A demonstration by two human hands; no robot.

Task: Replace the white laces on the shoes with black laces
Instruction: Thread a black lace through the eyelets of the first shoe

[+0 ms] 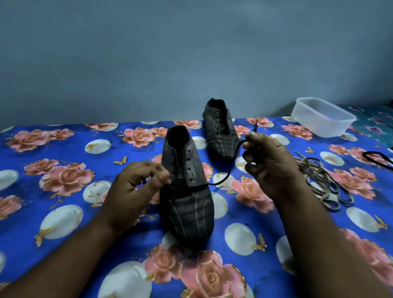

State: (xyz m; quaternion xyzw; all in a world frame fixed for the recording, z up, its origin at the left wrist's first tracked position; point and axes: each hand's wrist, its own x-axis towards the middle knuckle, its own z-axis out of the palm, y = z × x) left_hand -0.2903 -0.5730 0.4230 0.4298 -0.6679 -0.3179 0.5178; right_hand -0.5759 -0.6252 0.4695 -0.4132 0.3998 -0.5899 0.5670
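So the near shoe [186, 189] sits mid-bed on the floral sheet [51, 209], toe toward the front edge, with a black lace [223, 175] run through its lowest eyelets. Left hand [134, 186] pinches one end beside the eyelets; right hand [267, 166] is curled round the other end, held up off the sheet. Second shoe [219, 129] is nearer the back edge, unlaced. The pale old laces [321, 180] are piled toward the right edge, another black lace [381, 158] beyond them. The clear plastic tub [322, 116] at the back right corner looks like it's got nothing in it.

We face a plain grey-blue wall [196, 46]; below it lies a bed [51, 209] under blue rose-printed cloth; light is dim.
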